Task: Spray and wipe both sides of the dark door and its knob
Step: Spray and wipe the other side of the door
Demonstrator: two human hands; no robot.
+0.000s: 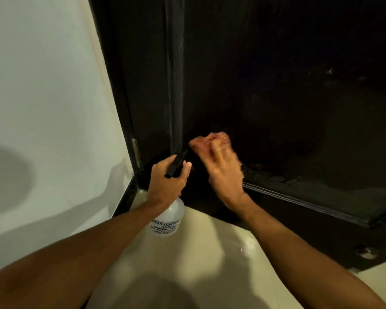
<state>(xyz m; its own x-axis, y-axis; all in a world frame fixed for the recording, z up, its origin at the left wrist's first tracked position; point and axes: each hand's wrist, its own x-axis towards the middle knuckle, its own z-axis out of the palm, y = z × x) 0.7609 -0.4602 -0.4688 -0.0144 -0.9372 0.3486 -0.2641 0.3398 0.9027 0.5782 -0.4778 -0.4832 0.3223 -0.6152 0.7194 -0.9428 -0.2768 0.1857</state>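
Both hands' fingers clamped, left hand (165, 181) on spray bottle (172, 210), label (164, 227) below fingers reads "AGRI", "MUMBAI", right hand (226, 172) on pink cloth (210, 141) against dark door (276, 85)

L grip (167, 181), R grip (225, 172), forearms (94, 239) all bare

pale wall (42, 85) at left, glossy cream floor (210, 253), soft shadows, dim warm light
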